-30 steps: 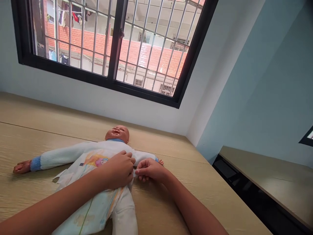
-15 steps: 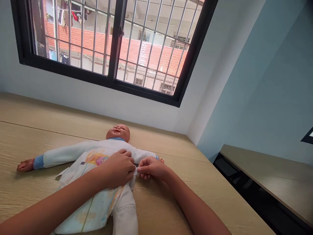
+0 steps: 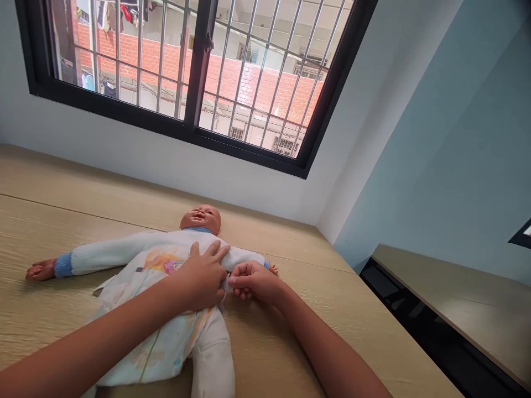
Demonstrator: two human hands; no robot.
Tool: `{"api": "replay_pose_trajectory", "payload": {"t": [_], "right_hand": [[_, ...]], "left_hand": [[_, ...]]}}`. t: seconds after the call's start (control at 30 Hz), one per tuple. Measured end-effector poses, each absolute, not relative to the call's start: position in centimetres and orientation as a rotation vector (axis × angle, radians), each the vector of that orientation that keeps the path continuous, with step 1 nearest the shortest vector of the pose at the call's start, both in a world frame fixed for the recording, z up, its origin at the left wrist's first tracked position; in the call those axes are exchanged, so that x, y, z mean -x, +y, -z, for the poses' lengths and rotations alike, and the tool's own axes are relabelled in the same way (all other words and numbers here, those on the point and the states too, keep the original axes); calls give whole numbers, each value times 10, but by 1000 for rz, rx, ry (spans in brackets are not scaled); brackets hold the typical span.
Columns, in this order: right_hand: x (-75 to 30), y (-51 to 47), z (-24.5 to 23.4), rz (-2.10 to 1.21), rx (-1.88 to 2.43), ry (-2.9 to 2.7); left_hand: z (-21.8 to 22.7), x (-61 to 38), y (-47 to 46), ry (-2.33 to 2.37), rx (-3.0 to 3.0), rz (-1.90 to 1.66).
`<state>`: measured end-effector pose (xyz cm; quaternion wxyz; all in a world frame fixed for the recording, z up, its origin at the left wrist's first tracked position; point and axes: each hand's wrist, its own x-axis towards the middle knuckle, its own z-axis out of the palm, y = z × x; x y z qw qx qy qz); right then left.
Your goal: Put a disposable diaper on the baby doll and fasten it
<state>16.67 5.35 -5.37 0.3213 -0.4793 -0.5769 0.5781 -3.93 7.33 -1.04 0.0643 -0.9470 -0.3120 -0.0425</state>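
Observation:
A baby doll (image 3: 244, 258) in a white suit with blue cuffs lies on its back, arms out to the sides. Over its front lies a printed diaper (image 3: 160, 348), its upper part across the belly. My left hand (image 3: 205, 275) rests on the diaper's edge at the doll's right-hand side in view, several fingers stretched and spread towards the chest; its lower fingers are partly hidden. Close beside it, my right hand (image 3: 253, 282) pinches the white diaper tab (image 3: 226, 283) between thumb and forefinger. Another tab (image 3: 105, 284) sticks out on the left side.
The doll lies on a wooden table (image 3: 290, 331) against a white wall. Above stands a barred window (image 3: 191, 121) with a black frame. At the right, past a gap, is another wooden table (image 3: 456, 298) with a dark underside.
My left hand's fingers have gone from curled to spread over the diaper. My right hand, still pinching the tab, has shifted slightly left and up towards the left hand.

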Motion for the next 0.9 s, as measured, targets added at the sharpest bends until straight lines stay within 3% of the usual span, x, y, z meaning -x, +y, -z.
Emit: {"api": "replay_pose_trajectory", "payload": {"t": [0.67, 0.8, 0.9], "right_hand": [[-99, 43, 61, -1604, 1014, -887], [-95, 43, 64, -1491, 932, -973], [-90, 41, 62, -1193, 988, -1264]], "left_hand": [[6, 48, 83, -906, 3141, 234], [7, 51, 82, -912, 3219, 407], [11, 53, 84, -960, 3188, 521]]}}
